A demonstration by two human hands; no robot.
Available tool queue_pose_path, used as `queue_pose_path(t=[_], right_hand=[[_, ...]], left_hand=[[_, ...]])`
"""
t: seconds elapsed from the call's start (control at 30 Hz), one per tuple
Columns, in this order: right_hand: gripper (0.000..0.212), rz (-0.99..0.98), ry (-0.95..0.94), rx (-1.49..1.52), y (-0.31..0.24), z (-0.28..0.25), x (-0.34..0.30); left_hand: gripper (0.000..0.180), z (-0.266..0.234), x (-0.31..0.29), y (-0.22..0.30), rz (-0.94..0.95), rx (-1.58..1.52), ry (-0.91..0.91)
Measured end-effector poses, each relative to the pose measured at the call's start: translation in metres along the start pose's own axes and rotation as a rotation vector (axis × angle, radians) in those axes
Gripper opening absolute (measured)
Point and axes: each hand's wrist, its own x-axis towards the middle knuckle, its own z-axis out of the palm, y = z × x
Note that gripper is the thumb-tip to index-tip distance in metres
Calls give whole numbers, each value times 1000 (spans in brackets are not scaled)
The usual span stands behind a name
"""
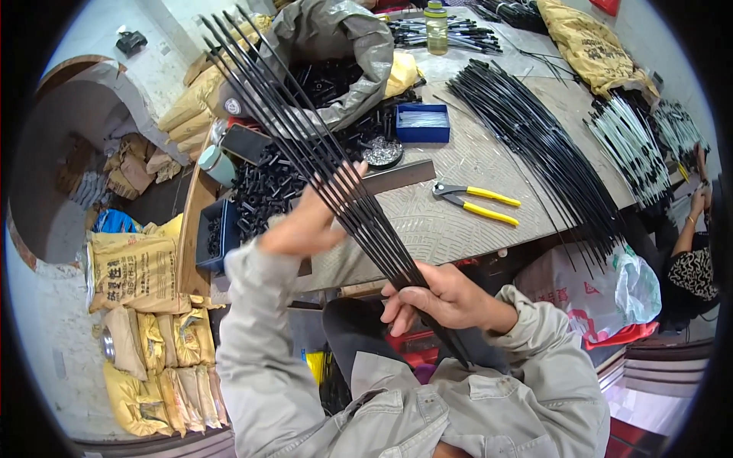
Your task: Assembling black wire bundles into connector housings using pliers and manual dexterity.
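A bundle of long thin black rods slants from the upper left down to my lap, its upper ends fanned apart. My right hand is closed round the lower part, thumb on top. Higher up, my left hand is at the same rods, its slightly blurred fingers curled behind them with the tips showing on the far side. Beneath, to the left, lies a heap of small black fittings. Pliers with yellow handles rest on the table, right of the rods, beside a flat metal bar.
Further right lies a big bundle of black rods, with white-ended rods beyond. A blue box, a grey sack of black parts and a bottle stand farther back. Another person's arm shows at the right edge.
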Motion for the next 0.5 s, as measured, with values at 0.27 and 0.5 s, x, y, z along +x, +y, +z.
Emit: queue_pose_path(t=[0.27, 0.5], right_hand=[[25, 111, -204, 230, -32, 10, -5], [24, 119, -263, 236, -43, 7, -20]], left_hand=[[56, -13, -12, 117, -103, -854, 511], [38, -5, -17, 141, -200, -863, 793]])
